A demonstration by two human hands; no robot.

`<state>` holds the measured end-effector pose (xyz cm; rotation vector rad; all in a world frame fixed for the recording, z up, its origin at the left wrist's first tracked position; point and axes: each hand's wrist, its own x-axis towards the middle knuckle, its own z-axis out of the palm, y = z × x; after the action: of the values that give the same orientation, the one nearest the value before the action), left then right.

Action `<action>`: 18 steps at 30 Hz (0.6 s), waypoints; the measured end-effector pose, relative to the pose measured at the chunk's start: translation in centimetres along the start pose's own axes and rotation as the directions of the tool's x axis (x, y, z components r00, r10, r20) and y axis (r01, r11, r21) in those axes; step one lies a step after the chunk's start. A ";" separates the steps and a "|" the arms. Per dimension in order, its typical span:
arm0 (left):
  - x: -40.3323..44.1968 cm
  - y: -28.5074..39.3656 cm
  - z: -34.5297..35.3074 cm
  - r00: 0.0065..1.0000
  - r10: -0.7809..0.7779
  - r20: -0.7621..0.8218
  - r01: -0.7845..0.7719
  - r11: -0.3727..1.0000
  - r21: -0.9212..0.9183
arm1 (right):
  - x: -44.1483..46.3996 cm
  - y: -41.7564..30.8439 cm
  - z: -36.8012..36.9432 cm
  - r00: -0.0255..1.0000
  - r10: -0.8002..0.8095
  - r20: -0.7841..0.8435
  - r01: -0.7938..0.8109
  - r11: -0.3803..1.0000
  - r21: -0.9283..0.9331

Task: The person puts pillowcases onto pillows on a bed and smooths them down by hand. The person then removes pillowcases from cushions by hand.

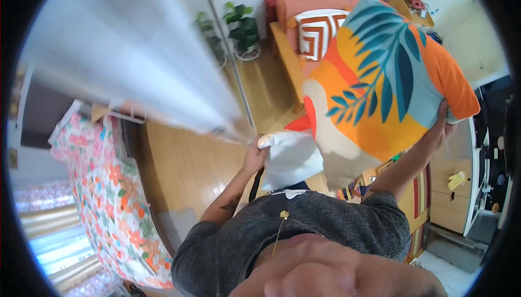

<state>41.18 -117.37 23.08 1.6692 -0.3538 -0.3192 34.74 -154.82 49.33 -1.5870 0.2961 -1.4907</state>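
Note:
A cushion cover (374,101) printed with teal leaves and orange, yellow, grey and beige shapes spreads out in front of me, on the right. My right hand (443,126) is closed on its right edge, near an orange corner. White fabric (293,158) hangs below and left of the print; whether it is part of the cover or a separate piece, I cannot tell. My left hand (254,157) is closed around the left top corner of this white fabric. Whether the cover has a filling inside is hidden.
A pink armchair (290,12) with a patterned cushion (317,33) stands ahead, near a potted plant (243,31). To the left lies a bed with a floral cover (108,204). A blurred pale surface (135,52) fills the upper left. Cabinets (450,194) stand on the right.

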 end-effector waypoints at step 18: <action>-43.4 -3.4 -31.0 0.418 -0.125 -0.900 0.027 0.992 -0.125 | -33.6 6.0 7.5 -0.071 0.867 0.493 0.056 0.497 -0.866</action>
<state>14.37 -71.20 23.81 1.5194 0.5810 0.5450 35.62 -131.21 23.61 -2.3171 0.5766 0.6980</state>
